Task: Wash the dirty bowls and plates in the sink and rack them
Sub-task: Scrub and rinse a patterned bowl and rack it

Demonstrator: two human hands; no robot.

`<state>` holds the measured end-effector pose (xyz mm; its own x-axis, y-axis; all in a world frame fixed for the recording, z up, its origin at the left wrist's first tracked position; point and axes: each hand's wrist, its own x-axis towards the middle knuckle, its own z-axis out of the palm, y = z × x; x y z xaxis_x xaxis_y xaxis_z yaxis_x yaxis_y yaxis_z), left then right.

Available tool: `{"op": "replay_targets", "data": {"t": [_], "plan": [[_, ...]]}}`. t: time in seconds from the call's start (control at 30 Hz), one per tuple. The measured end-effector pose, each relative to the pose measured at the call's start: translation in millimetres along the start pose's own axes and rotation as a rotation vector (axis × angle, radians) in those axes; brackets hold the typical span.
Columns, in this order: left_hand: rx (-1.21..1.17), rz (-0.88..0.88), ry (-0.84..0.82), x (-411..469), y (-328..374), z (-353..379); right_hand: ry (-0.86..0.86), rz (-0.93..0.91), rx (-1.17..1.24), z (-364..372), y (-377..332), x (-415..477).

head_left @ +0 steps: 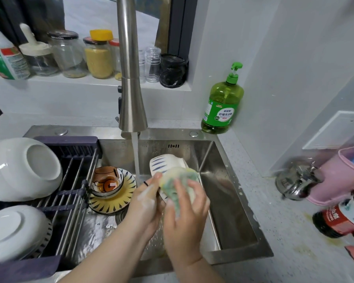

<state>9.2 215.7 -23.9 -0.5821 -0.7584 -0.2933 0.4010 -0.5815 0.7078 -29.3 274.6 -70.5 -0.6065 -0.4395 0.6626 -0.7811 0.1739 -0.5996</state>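
Gripped at its near edge by the sudsy left hand, a blue-striped bowl stands tilted on its side above the middle of the sink. The right hand curls its fingers round a yellow-green sponge and presses it against the bowl. A thin stream of water falls from the steel faucet, just left of the bowl.

Left of the hands, down in the basin, a small patterned bowl with brownish liquid in it rests on a yellow plate marked with dark strokes. Further left a rack of metal bars spans that side of the sink. It carries a large white bowl upside down at the far end and a white dish upside down at the near end.

At the sink's far right corner a green dish soap bottle stands on the counter. Jars line the window sill behind the faucet. On the right counter are a pink container, a dark bottle and a shiny metal item, too blurred to identify.
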Motion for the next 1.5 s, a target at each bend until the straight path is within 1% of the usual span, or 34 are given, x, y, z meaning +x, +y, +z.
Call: {"op": "replay_targets", "data": {"t": [0.03,0.07,0.13,0.17,0.2,0.27,0.33,0.4,0.43,0.47,0.5,0.53,0.57,0.63,0.67,0.7,0.73,0.8,0.87,0.93,0.97,1.0,1.03,1.07,1.1,1.13,1.2,1.27,1.33,1.37,1.43,1.47,1.5], "plan": [[0.022,0.004,0.005,-3.1,-1.9,-0.6,-0.03,-0.056,-0.085,0.5,-0.7,9.7],[0.039,0.002,0.016,-6.2,-4.8,-1.2,-0.074,-0.074,-0.194,-2.2,-4.5,24.4],[0.048,-0.016,0.025,-13.5,-10.6,1.7,-0.261,-0.016,-0.383,-4.6,-6.9,53.3],[0.053,-0.029,0.021,-15.1,-12.3,3.9,-0.339,0.033,-0.4,-6.0,-5.1,61.2],[0.05,-0.042,0.022,-15.3,-12.6,5.6,-0.342,0.05,-0.382,-7.1,-3.3,60.8],[0.001,-0.057,0.041,-9.6,-8.8,5.5,-0.177,-0.028,-0.324,-6.5,4.0,42.4],[-0.078,-0.095,0.079,-1.0,-1.2,4.0,-0.057,-0.141,-0.238,-0.1,15.2,5.0],[-0.109,-0.114,0.12,5.0,7.6,6.3,-0.022,-0.212,-0.13,3.1,19.6,-22.7],[-0.12,-0.11,0.125,6.4,11.3,8.8,-0.013,-0.204,-0.069,4.8,21.6,-28.4],[-0.139,-0.106,0.122,7.4,12.9,10.6,0.006,-0.153,-0.002,6.2,23.6,-30.0],[-0.156,-0.107,0.112,6.6,14.6,12.0,0.034,-0.036,0.092,5.9,23.8,-26.2],[-0.162,-0.109,0.097,6.0,14.7,11.1,0.059,0.171,0.216,3.9,20.8,-17.8],[-0.157,-0.12,0.078,3.4,14.1,9.4,0.058,0.43,0.343,-0.4,18.5,-7.8],[-0.114,-0.146,0.011,-1.7,11.7,2.0,0.005,0.844,0.612,-12.4,23.2,17.4],[-0.069,-0.156,-0.024,-2.8,10.3,-3.6,-0.053,0.954,0.727,-20.4,28.5,31.4],[-0.021,-0.17,-0.063,-4.7,11.1,-7.3,-0.135,1.005,0.777,-28.9,34.3,42.8],[0.036,-0.18,-0.104,-5.2,11.8,-12.0,-0.228,1.013,0.798,-36.8,37.9,53.0],[0.193,-0.184,-0.186,-6.2,15.3,-17.8,-0.422,0.942,0.734,-47.7,37.1,69.5],[0.366,-0.177,-0.225,-7.8,14.3,-19.8,-0.619,0.788,0.595,-53.5,29.2,83.2],[0.462,-0.144,-0.186,-9.8,7.4,-18.3,-0.796,0.573,0.383,-53.2,20.2,93.8],[0.467,-0.122,-0.15,-10.8,3.7,-15.1,-0.849,0.447,0.222,-47.9,19.0,94.1],[0.455,-0.093,-0.102,-11.1,-0.2,-12.9,-0.859,0.307,0.043,-41.5,17.2,90.6],[0.428,-0.063,-0.043,-11.2,-2.6,-10.1,-0.79,0.151,-0.135,-34.6,14.2,82.6],[0.396,-0.038,0.022,-10.0,-4.3,-8.9,-0.643,-0.002,-0.252,-28.5,10.4,71.8],[0.359,-0.022,0.079,-9.6,-4.2,-6.9,-0.511,-0.1,-0.296,-24.3,4.8,59.8],[0.319,-0.014,0.11,-9.0,-3.6,-6.5,-0.402,-0.154,-0.292,-20.5,2.0,47.6],[0.238,-0.002,0.123,-9.5,0.8,-5.5,-0.248,-0.228,-0.28,-12.9,0.0,28.0],[0.126,-0.003,0.119,-8.5,6.6,-7.5,-0.156,-0.329,-0.285,-10.7,2.5,13.1],[-0.03,-0.059,0.095,-6.9,10.4,-11.4,-0.089,-0.423,-0.25,-10.3,9.0,3.3],[-0.07,-0.101,0.069,-6.7,11.7,-11.7,-0.071,-0.432,-0.216,-10.8,11.9,1.5],[-0.068,-0.145,0.047,-7.4,12.6,-11.9,-0.056,-0.377,-0.145,-10.6,18.2,1.7],[-0.06,-0.143,0.068,-7.2,12.5,-12.7,-0.057,-0.314,-0.103,-11.5,19.3,3.9],[-0.064,-0.127,0.096,-8.8,13.7,-12.2,-0.082,-0.188,-0.018,-13.6,18.2,7.7]]}}
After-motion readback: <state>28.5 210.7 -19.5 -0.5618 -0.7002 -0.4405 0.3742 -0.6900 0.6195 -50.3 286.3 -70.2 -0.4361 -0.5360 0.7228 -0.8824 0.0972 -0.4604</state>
